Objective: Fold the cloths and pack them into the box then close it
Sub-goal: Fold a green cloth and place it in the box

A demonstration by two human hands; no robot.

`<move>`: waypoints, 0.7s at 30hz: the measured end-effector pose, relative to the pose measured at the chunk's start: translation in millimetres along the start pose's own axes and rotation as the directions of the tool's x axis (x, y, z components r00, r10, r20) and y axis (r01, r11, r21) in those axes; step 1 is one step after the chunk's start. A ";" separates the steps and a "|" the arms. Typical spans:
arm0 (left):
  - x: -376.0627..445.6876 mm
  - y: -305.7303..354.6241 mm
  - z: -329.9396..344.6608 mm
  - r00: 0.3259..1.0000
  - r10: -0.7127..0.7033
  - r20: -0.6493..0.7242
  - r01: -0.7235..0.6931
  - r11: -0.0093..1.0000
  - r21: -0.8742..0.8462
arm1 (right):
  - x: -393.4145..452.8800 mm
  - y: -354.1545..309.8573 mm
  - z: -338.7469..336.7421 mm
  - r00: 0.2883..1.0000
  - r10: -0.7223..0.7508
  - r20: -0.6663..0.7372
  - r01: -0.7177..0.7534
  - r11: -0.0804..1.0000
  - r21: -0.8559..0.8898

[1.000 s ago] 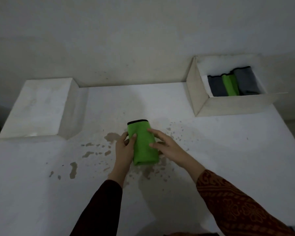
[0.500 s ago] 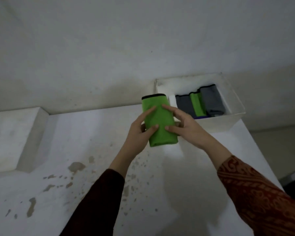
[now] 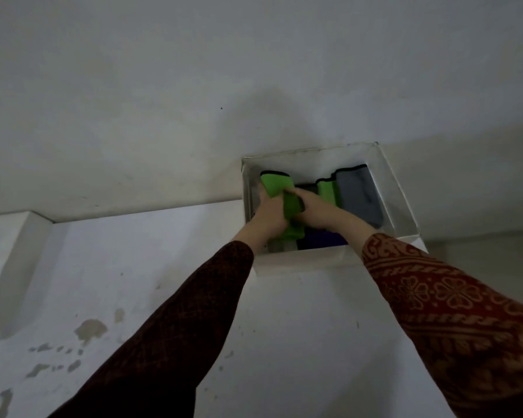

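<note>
While both arms reach into the open box (image 3: 329, 257) in the head view, the folded green cloth (image 3: 280, 188) sits inside it toward its left end, its black-trimmed edge near the box's far wall. The left hand (image 3: 267, 217) grips the cloth from the left, fingers curled round its side; the right hand (image 3: 311, 203) grasps it from the right, fingertips pinching the fold. Right of them in the box stand a second green cloth (image 3: 328, 191) and a grey cloth (image 3: 360, 197), touching each other, with a dark blue cloth (image 3: 320, 239) by the box's near wall. The box rests on the white table (image 3: 299, 327), against the wall (image 3: 194, 86). Left of the box, well apart, lies a white lid (image 3: 6, 267), with brown stains (image 3: 89, 328) nearer the camera.
</note>
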State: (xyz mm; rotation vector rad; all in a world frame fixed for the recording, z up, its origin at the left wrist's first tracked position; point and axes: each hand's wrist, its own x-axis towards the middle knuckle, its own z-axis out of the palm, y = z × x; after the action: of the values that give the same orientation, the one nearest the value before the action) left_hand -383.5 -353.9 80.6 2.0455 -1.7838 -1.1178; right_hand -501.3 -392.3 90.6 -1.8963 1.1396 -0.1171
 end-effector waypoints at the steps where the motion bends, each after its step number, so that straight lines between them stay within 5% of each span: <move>1: 6.4 -6.3 0.8 0.999 -0.034 0.001 0.034 0.995 0.095 | 7.0 -0.2 3.7 1.000 -0.003 0.025 0.004 0.999 -0.054; 6: 6.5 -6.6 1.5 0.980 -0.190 -0.050 0.193 0.880 0.434 | 29.8 1.6 16.2 0.998 -0.024 0.064 0.041 0.959 -0.280; 9: 3.3 -3.4 9.7 0.973 -0.215 -0.082 0.195 0.581 0.790 | 34.0 9.9 21.4 0.999 0.011 0.053 0.011 0.922 -0.386; 14: 7.9 -9.1 11.7 0.948 -0.278 -0.155 0.227 0.248 0.942 | 33.7 10.5 25.3 0.988 0.069 0.138 0.030 0.795 -0.606; 18: 11.6 -7.9 7.5 0.948 -0.279 -0.153 0.203 0.158 0.966 | 37.9 10.8 24.4 0.975 0.145 0.169 -0.001 0.763 -0.647; 21: 2.7 -1.0 -0.8 0.976 -0.178 -0.123 0.158 0.199 0.967 | 31.1 4.4 20.8 0.983 0.139 0.122 -0.031 0.773 -0.634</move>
State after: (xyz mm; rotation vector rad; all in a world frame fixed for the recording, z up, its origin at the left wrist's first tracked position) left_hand -382.3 -356.5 79.5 2.8653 -2.7195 0.2884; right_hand -476.4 -403.0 64.5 -2.3740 1.2451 0.5353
